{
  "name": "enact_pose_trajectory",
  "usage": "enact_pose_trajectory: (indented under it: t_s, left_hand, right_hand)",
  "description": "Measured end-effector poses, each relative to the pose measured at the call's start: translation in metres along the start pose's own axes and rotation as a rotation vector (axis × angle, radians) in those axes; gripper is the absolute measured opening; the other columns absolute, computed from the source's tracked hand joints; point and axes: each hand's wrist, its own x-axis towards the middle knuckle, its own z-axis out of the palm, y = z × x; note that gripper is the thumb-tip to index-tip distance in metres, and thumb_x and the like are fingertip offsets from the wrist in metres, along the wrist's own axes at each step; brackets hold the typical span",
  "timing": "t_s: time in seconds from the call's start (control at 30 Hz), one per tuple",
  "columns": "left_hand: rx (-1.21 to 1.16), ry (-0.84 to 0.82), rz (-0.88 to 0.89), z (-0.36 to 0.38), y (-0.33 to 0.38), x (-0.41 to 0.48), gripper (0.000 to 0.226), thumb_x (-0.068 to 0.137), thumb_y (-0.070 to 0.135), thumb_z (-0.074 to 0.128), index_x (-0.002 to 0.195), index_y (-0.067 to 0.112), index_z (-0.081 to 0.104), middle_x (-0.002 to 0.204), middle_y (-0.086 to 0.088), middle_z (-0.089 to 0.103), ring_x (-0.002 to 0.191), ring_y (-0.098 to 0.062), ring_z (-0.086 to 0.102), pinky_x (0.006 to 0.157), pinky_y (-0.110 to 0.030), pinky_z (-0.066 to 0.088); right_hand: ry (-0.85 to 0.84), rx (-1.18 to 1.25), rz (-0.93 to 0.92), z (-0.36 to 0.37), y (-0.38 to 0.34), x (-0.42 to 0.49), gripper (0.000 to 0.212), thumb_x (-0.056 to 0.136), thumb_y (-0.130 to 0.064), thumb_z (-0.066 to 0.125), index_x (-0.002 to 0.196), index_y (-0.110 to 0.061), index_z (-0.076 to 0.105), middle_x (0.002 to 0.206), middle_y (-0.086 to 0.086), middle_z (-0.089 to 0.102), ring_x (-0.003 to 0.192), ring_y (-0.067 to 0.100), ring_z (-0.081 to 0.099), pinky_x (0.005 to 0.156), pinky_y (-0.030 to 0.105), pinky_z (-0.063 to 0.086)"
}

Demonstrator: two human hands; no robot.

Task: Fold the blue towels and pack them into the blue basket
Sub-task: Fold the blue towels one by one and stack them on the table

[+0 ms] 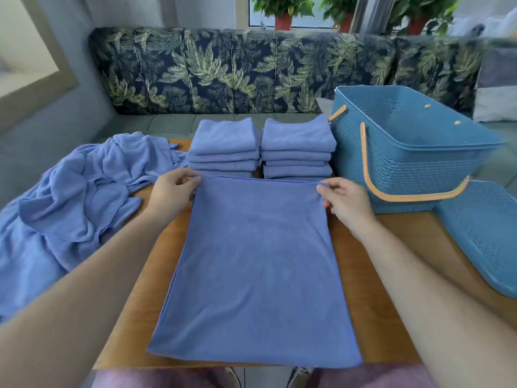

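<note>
blue towel point(256, 270) laid flat on wooden table point(372, 298); left hand point(170, 193) and right hand point(347, 204) each pinch a far corner, squaring the doubled edge before the next fold.

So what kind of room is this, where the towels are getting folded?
Probably a living room at home: a long leaf-patterned fabric sofa, green plants in red pots by the window, and a brown wooden table holding stacks of folded blue towels.
</note>
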Motion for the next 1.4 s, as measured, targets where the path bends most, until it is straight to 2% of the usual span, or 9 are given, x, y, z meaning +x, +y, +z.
enact_pose_trajectory:
  t_s: [0.1,0.23,0.37,0.5,0.7,0.87,1.03,1.2,1.4]
  left_hand:
    - [-0.017,0.013,0.037,-0.012,0.024,-0.003,0.008,0.096,0.016,0.064,0.095,0.012,0.071,0.075,-0.008,0.069,0.053,-0.007,0.056,0.059,-0.019,0.049]
    - [-0.045,0.052,0.038,-0.029,0.048,-0.022,0.009,0.096,0.014,0.063,0.1,0.011,0.071,0.081,-0.009,0.073,0.052,-0.008,0.056,0.055,-0.012,0.047]
    - [-0.053,0.089,0.048,-0.047,0.06,-0.061,0.007,0.097,0.017,0.064,0.097,0.017,0.07,0.065,-0.012,0.069,0.047,-0.007,0.057,0.051,-0.01,0.044]
    - [-0.103,0.061,0.018,-0.053,0.05,-0.114,0.006,0.099,0.021,0.062,0.098,0.023,0.067,0.074,-0.006,0.075,0.058,-0.016,0.067,0.059,-0.022,0.046]
    - [-0.141,0.094,-0.06,-0.05,0.022,-0.186,0.011,0.096,0.008,0.06,0.1,0.014,0.069,0.09,0.0,0.076,0.077,-0.01,0.073,0.06,-0.012,0.048]
    - [-0.153,0.152,-0.133,-0.044,0.01,-0.218,0.016,0.089,0.017,0.058,0.089,0.019,0.074,0.079,0.004,0.074,0.078,-0.007,0.07,0.073,-0.032,0.052]
    - [0.0,0.191,-0.133,-0.035,-0.012,-0.231,0.011,0.089,0.031,0.07,0.087,0.021,0.067,0.081,0.002,0.07,0.077,-0.01,0.064,0.066,-0.026,0.047]
    - [0.252,0.106,-0.032,-0.034,-0.028,-0.225,0.008,0.09,0.015,0.068,0.09,0.022,0.064,0.088,-0.003,0.059,0.076,-0.01,0.053,0.063,-0.019,0.037]
    - [0.364,0.062,0.061,-0.035,-0.03,-0.23,0.022,0.088,0.0,0.056,0.096,0.018,0.067,0.09,-0.003,0.054,0.074,-0.012,0.053,0.065,-0.019,0.038]
  right_hand:
    - [0.019,0.039,-0.019,-0.006,-0.025,-0.001,0.004,0.095,-0.018,0.069,0.098,-0.016,0.071,0.071,0.002,0.072,0.057,0.01,0.057,0.053,0.021,0.045]
    - [0.005,0.093,-0.021,-0.018,-0.053,-0.018,0.012,0.095,-0.016,0.069,0.105,-0.01,0.072,0.088,0.008,0.077,0.052,0.007,0.056,0.058,0.017,0.046]
    - [0.001,0.121,-0.021,-0.032,-0.069,-0.059,0.014,0.094,-0.018,0.072,0.105,-0.01,0.073,0.086,0.008,0.077,0.053,0.011,0.058,0.049,0.011,0.04]
    - [-0.025,0.122,0.033,-0.041,-0.071,-0.113,0.012,0.094,-0.015,0.071,0.105,-0.009,0.073,0.082,0.013,0.076,0.047,0.011,0.056,0.045,0.011,0.037]
    - [-0.054,0.017,0.075,-0.04,-0.04,-0.184,0.008,0.091,-0.015,0.073,0.093,-0.022,0.075,0.085,-0.002,0.075,0.06,0.008,0.065,0.062,0.017,0.045]
    - [0.024,-0.033,0.073,-0.039,-0.025,-0.219,0.016,0.089,-0.016,0.068,0.088,-0.029,0.076,0.082,-0.013,0.074,0.078,0.009,0.069,0.076,0.029,0.052]
    - [0.077,-0.152,0.02,-0.036,-0.013,-0.245,0.015,0.09,-0.034,0.072,0.079,-0.025,0.073,0.076,-0.016,0.071,0.073,-0.001,0.063,0.066,0.016,0.046]
    - [0.034,-0.469,-0.103,-0.027,0.005,-0.252,0.004,0.087,-0.025,0.071,0.083,-0.027,0.07,0.082,-0.012,0.062,0.075,0.005,0.058,0.071,0.033,0.052]
    - [0.061,-0.535,-0.071,-0.025,0.002,-0.252,0.008,0.085,-0.028,0.069,0.078,-0.028,0.064,0.082,-0.012,0.06,0.075,0.009,0.057,0.07,0.038,0.053]
